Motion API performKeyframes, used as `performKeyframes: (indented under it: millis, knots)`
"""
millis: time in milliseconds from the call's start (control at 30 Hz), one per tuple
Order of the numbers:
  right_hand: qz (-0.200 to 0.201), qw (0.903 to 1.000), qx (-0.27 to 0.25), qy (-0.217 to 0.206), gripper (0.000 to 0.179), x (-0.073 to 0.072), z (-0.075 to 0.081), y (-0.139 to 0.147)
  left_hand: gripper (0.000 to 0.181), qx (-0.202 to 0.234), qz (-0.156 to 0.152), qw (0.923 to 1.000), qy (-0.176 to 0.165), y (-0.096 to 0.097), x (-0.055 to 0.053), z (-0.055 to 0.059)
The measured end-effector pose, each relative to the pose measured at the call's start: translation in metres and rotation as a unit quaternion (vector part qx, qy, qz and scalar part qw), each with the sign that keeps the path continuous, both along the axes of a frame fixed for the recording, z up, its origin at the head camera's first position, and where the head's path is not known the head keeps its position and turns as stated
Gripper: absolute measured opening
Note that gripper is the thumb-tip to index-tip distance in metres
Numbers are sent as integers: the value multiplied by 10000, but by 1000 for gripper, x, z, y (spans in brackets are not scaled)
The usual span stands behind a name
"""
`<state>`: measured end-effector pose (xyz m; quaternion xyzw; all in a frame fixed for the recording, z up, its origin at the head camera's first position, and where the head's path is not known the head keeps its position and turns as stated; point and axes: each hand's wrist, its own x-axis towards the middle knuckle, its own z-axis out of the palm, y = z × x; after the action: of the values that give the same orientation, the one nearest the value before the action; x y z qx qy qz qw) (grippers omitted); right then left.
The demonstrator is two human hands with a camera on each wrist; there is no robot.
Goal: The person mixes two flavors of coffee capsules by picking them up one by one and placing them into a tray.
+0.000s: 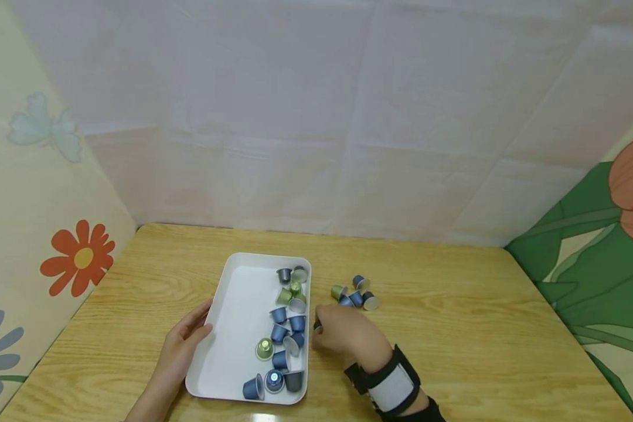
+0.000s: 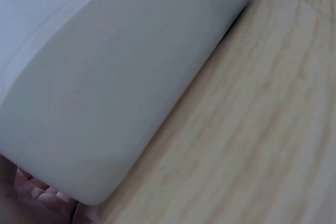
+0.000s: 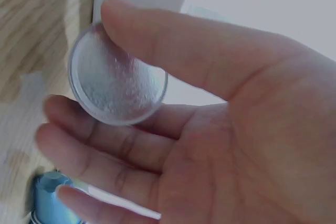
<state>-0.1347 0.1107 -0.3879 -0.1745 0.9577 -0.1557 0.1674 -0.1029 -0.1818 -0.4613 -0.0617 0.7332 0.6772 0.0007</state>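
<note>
My left hand (image 1: 181,343) holds the left side of the white tray (image 1: 227,328), thumb at the rim; in the left wrist view its curled fingers (image 2: 47,198) show beside the tray's lower end. Just right of the tray, my right hand (image 1: 350,334) pinches a dark coffee capsule (image 1: 317,324) between thumb and fingers. In the right wrist view, the silvery foil lid of this capsule (image 3: 118,80) faces the camera. Blue, green and dark capsules, such as a blue capsule (image 1: 253,387) and a green capsule (image 1: 265,349), lie along the tray's right half.
Past my right hand, several loose capsules lie clustered on the wooden table (image 1: 453,328), among them a green capsule (image 1: 339,291) and a dark capsule (image 1: 370,301). A pale cloth (image 1: 295,117) hangs behind the table, with flower-printed panels at both sides.
</note>
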Motion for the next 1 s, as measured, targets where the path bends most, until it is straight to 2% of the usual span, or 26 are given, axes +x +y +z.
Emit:
performKeyframes:
  millis: [200, 333, 533, 833, 1000]
  knots:
    - [7, 9996, -95, 262, 15, -2, 7, 3, 49, 12, -10, 10000, 29, 0, 0, 0]
    - [-26, 9995, -128, 294, 14, -3, 9, 5, 49, -2, -6, 10000, -1, -1, 0, 0]
    - [-52, 9975, 46, 706, 30, -2, 13, 5, 49, -5, 0, 10000, 50, 0, 0, -1]
    - [238, 9934, 84, 1121, 41, 3, 20, 2, 49, -126, 19, 9998, -160, -1, 0, 1]
    - [447, 9892, -60, 1393, 39, 5, 24, 0, 49, -83, 44, 9999, 45, 0, 1, 0]
